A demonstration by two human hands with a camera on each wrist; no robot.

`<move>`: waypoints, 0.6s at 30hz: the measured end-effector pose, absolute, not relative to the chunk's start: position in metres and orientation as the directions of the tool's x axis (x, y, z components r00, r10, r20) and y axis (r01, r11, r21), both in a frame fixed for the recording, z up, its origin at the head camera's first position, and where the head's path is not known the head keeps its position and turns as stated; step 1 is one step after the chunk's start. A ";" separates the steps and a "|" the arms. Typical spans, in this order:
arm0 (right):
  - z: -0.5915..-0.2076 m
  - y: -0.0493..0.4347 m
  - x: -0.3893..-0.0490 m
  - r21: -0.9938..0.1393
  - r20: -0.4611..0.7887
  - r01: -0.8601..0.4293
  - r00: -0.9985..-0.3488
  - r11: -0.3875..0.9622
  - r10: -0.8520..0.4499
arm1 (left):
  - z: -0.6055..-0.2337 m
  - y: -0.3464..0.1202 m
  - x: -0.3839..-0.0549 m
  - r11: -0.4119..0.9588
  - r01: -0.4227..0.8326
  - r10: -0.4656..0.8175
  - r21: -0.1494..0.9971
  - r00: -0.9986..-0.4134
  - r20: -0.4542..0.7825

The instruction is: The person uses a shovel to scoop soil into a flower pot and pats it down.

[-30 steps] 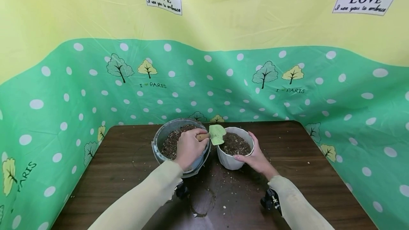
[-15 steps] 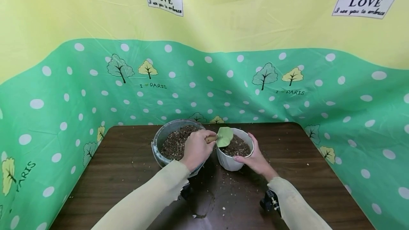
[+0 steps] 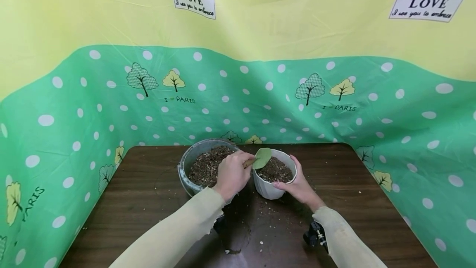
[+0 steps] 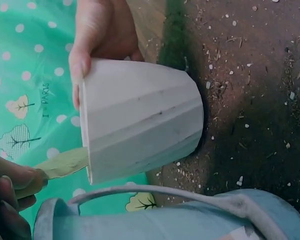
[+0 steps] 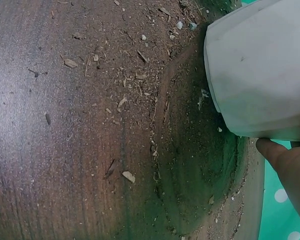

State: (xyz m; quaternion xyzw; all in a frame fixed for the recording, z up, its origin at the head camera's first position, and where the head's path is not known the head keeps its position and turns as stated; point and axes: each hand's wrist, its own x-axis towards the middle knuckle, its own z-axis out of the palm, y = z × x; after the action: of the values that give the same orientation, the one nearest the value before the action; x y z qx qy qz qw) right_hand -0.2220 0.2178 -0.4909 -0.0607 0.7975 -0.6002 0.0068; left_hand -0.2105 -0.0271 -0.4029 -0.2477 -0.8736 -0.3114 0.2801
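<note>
My left hand (image 3: pixel 231 175) grips the wooden handle of a small trowel with a pale green blade (image 3: pixel 262 158). The blade reaches over the left rim of a white fluted flowerpot (image 3: pixel 268 189), which holds dark soil (image 3: pixel 275 170). In the left wrist view the trowel (image 4: pixel 67 164) is tilted, its tip right at the pot's rim. Thumb and fingers of my right hand (image 3: pixel 300 185) hold the pot from its right side; the thumb lies against the near wall. From the right wrist, the pot's wall (image 5: pixel 262 75) shows, with a fingertip against it.
Left of the pot stands a grey-blue bucket (image 3: pixel 184 168) of soil mix (image 3: pixel 208 164), its handle (image 4: pixel 155 190) hanging along the side. Soil crumbs and white bits lie on the dark wooden table (image 3: pixel 148 189). A green and yellow printed curtain (image 3: pixel 238 94) surrounds the table.
My left hand has shifted right, bringing the trowel from beside the pot's rim to over the soil. The blade has turned and shows narrower. My right hand and the pot stay put.
</note>
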 end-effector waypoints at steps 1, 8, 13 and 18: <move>-0.490 0.217 -0.222 -0.958 0.058 -0.085 -0.993 0.273 -0.106 | -0.403 -0.026 -0.211 0.687 0.610 0.267 0.395 -0.717 0.644; -0.474 0.215 -0.215 -0.968 0.031 -0.062 -0.991 0.245 -0.128 | -0.398 -0.021 -0.200 0.652 0.618 0.338 0.439 -0.756 0.560; -0.488 0.219 -0.221 -0.958 0.039 -0.073 -0.991 0.277 -0.128 | -0.393 -0.024 -0.193 0.635 0.614 0.348 0.469 -0.770 0.536; -0.491 0.220 -0.223 -0.960 0.041 -0.072 -0.992 0.272 -0.117 | -0.386 -0.038 -0.197 0.615 0.629 0.304 0.476 -0.746 0.592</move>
State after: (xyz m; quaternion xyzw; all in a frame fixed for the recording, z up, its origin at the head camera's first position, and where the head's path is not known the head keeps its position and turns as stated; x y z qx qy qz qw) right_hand -0.2230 0.2199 -0.4911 -0.0595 0.7971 -0.6006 0.0189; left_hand -0.1973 -0.0375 -0.3861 -0.2689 -0.8676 -0.3468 0.2338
